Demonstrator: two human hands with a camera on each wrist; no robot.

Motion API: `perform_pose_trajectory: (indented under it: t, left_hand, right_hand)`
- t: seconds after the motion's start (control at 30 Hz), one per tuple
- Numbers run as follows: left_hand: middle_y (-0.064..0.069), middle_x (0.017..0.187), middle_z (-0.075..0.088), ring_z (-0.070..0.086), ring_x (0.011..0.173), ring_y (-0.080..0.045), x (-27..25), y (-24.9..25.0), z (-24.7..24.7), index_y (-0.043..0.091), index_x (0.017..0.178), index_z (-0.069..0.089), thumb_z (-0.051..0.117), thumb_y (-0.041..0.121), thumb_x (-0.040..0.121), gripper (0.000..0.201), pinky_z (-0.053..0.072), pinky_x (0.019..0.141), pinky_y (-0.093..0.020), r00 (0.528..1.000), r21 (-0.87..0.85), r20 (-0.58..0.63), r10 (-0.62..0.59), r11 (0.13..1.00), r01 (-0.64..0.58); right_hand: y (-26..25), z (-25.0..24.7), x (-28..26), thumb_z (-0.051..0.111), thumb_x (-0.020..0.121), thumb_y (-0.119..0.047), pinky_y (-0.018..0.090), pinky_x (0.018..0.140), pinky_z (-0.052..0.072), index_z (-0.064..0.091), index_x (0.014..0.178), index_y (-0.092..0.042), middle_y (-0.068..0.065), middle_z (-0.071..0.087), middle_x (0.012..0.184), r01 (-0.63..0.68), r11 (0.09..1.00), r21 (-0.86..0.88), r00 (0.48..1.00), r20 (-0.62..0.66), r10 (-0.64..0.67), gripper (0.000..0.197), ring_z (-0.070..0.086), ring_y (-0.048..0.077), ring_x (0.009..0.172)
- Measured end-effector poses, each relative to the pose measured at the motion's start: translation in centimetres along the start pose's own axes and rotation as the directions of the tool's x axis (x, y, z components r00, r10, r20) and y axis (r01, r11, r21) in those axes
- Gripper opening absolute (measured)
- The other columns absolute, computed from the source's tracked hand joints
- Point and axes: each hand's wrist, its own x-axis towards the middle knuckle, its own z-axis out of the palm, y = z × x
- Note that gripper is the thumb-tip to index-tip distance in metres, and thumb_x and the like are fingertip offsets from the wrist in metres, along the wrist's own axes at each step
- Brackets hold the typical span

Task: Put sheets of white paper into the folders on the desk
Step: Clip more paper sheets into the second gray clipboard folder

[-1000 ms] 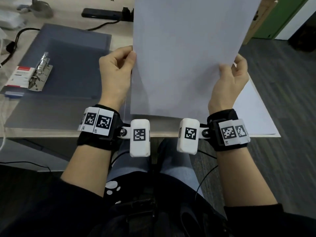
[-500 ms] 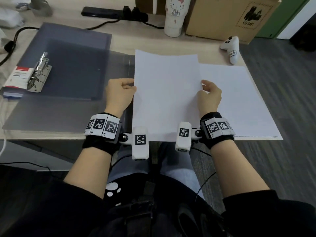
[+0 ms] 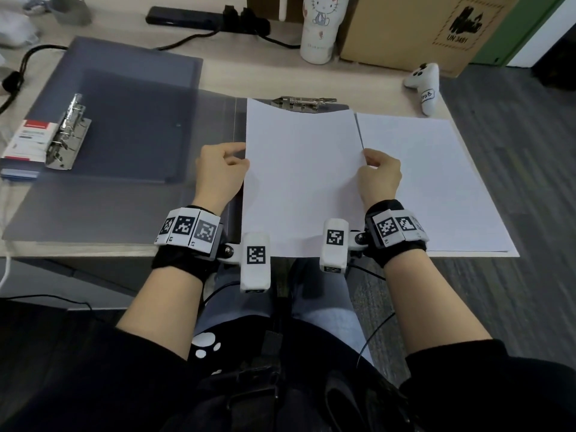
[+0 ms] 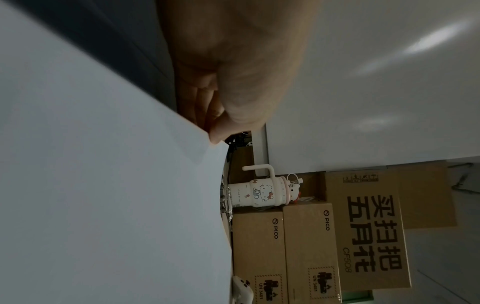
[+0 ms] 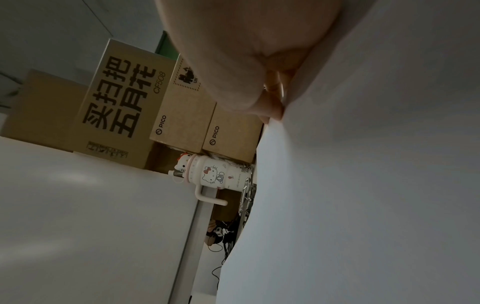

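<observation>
A white sheet of paper [image 3: 302, 179] lies low over an open grey folder [image 3: 233, 126] whose metal clip [image 3: 300, 102] shows just past the sheet's far edge. My left hand [image 3: 223, 169] pinches the sheet's left edge, and my right hand [image 3: 378, 174] pinches its right edge. In the left wrist view my left thumb [image 4: 233, 115] presses on the paper [image 4: 103, 185]. In the right wrist view the fingertips [image 5: 270, 109] of my right hand grip the paper [image 5: 363, 185]. A stack of white paper [image 3: 436, 188] lies to the right. A second open grey folder [image 3: 131, 120] with a ring mechanism [image 3: 67, 132] lies to the left.
A Hello Kitty tumbler [image 3: 321, 26], cardboard boxes [image 3: 420, 29] and a black power strip [image 3: 199, 20] stand along the back of the desk. A white controller [image 3: 425, 85] lies at the back right. The desk's front edge [image 3: 78, 249] runs just ahead of my wrists.
The sheet came down from upright in front of me to nearly flat over the folder. Both hands lowered with it and keep their pinch on its edges.
</observation>
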Motion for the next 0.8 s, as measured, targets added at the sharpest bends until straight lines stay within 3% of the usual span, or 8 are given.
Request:
perform_pose_trajectory:
  t: [0.27, 0.33, 0.43, 0.53, 0.63, 0.7, 0.77, 0.8]
  left_hand:
    - [-0.005, 0.081, 0.072, 0.069, 0.090, -0.020, 0.9, -0.1, -0.2, 0.016, 0.110, 0.069, 0.056, 0.004, 0.083, 0.033, 0.053, 0.094, -0.038, 0.999, -0.011, -0.015, -0.032, 0.999, 0.031]
    - [-0.009, 0.085, 0.072, 0.069, 0.091, -0.023, 1.3, -0.1, -0.1, 0.015, 0.110, 0.069, 0.056, 0.004, 0.082, 0.033, 0.054, 0.092, -0.038, 0.999, 0.021, -0.021, -0.031, 0.999, 0.031]
    - [-0.007, 0.085, 0.071, 0.065, 0.084, -0.031, 2.1, -0.3, -0.2, 0.013, 0.102, 0.073, 0.056, 0.003, 0.080, 0.030, 0.055, 0.090, -0.041, 0.999, 0.083, -0.015, -0.044, 0.996, 0.045]
    - [-0.008, 0.078, 0.061, 0.054, 0.071, -0.024, 2.7, -0.2, -0.3, 0.013, 0.087, 0.074, 0.055, 0.002, 0.077, 0.024, 0.056, 0.085, -0.046, 0.998, 0.144, 0.011, -0.061, 0.988, 0.058]
    - [-0.009, 0.093, 0.068, 0.067, 0.075, -0.026, 3.2, 0.0, -0.4, 0.010, 0.097, 0.072, 0.056, 0.000, 0.080, 0.026, 0.060, 0.076, -0.035, 0.996, 0.156, 0.033, -0.082, 0.985, 0.076]
    - [-0.006, 0.103, 0.070, 0.068, 0.079, -0.022, 3.5, 0.0, -0.4, 0.008, 0.106, 0.070, 0.058, 0.000, 0.081, 0.028, 0.060, 0.070, -0.029, 0.995, 0.151, 0.031, -0.094, 0.985, 0.088]
    - [-0.006, 0.102, 0.071, 0.068, 0.075, -0.023, 3.6, 0.0, -0.5, 0.009, 0.103, 0.071, 0.059, 0.000, 0.081, 0.027, 0.060, 0.072, -0.032, 0.995, 0.154, 0.026, -0.099, 0.984, 0.094]
    - [-0.006, 0.099, 0.071, 0.068, 0.073, -0.024, 3.6, 0.0, -0.5, 0.009, 0.100, 0.072, 0.059, 0.000, 0.081, 0.025, 0.060, 0.073, -0.034, 0.995, 0.162, 0.023, -0.096, 0.983, 0.091]
  right_hand:
    - [-1.0, 0.2, 0.2, 0.037, 0.082, 0.009, 0.030, 0.092, 0.046, 0.063, 0.115, 0.002, 0.021, 0.063, 0.119, 0.003, 0.999, -0.052, 1.000, 0.014, -0.002, 0.043, 0.055, 0.036, 0.113]
    - [-1.0, 0.4, 0.5, 0.036, 0.078, 0.011, 0.037, 0.076, 0.049, 0.066, 0.102, 0.004, 0.023, 0.065, 0.093, 0.034, 0.993, -0.110, 0.999, 0.038, -0.030, 0.040, 0.050, 0.047, 0.093]
    - [-0.9, 0.8, 1.3, 0.036, 0.074, 0.010, 0.024, 0.058, 0.028, 0.059, 0.080, 0.003, 0.006, 0.038, 0.070, 0.066, 0.976, -0.207, 0.994, 0.100, -0.046, 0.025, 0.032, 0.021, 0.071]
    - [-1.3, 1.0, 1.8, 0.042, 0.075, 0.006, 0.026, 0.050, 0.016, 0.036, 0.062, -0.012, 0.000, 0.020, 0.065, 0.073, 0.934, -0.350, 0.987, 0.160, -0.018, 0.024, 0.020, 0.017, 0.057]
    - [-1.5, 1.3, 2.0, 0.047, 0.077, 0.001, 0.025, 0.046, 0.014, 0.021, 0.058, -0.023, 0.000, 0.015, 0.067, 0.104, 0.895, -0.435, 0.980, 0.198, -0.018, 0.041, 0.019, 0.012, 0.052]
    - [-1.6, 1.3, 2.1, 0.048, 0.079, -0.001, 0.026, 0.047, 0.021, 0.028, 0.059, -0.017, 0.003, 0.028, 0.077, 0.101, 0.870, -0.483, 0.982, 0.190, -0.008, 0.032, 0.027, 0.016, 0.053]
    - [-1.8, 1.3, 2.0, 0.050, 0.082, -0.004, 0.030, 0.062, 0.042, 0.051, 0.080, -0.007, 0.010, 0.040, 0.108, 0.099, 0.853, -0.513, 0.980, 0.200, 0.007, 0.003, 0.048, 0.027, 0.070]
    - [-1.6, 1.4, 2.2, 0.051, 0.083, -0.005, 0.033, 0.074, 0.046, 0.056, 0.099, -0.003, 0.011, 0.039, 0.121, 0.091, 0.844, -0.529, 0.979, 0.201, 0.020, 0.017, 0.053, 0.032, 0.085]
